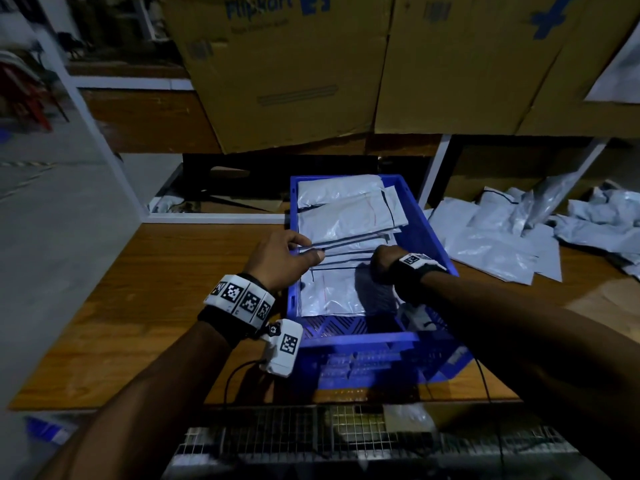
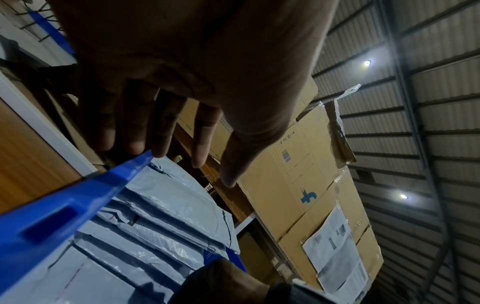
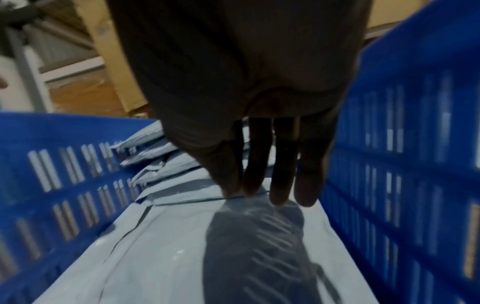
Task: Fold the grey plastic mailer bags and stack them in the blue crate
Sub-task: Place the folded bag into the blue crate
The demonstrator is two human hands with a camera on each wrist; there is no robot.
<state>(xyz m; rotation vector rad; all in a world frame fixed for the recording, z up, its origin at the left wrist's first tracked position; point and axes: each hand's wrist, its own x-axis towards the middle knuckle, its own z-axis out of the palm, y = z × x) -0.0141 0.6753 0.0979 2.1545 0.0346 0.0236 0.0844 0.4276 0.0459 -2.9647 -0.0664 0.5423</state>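
Standing near the middle of the wooden worktop [image 1: 145, 306], the blue crate [image 1: 360, 341] holds a row of folded grey mailer bags [image 1: 346, 216]. The left hand [image 1: 280, 258] is at the crate's left rim, its fingers [image 2: 200, 148] straight and slightly spread. The right hand [image 1: 382, 268] is inside the crate, its straight fingers [image 3: 280, 185] close together, touching the folded bags. Loose unfolded bags [image 1: 502, 244] lie toward the worktop's right edge.

"Flipkart" in blue on the left cardboard box [image 1: 277, 64]. Blue "f" logo on the right cardboard box [image 1: 485, 64]. Paper label [image 2: 337, 253] illegible.
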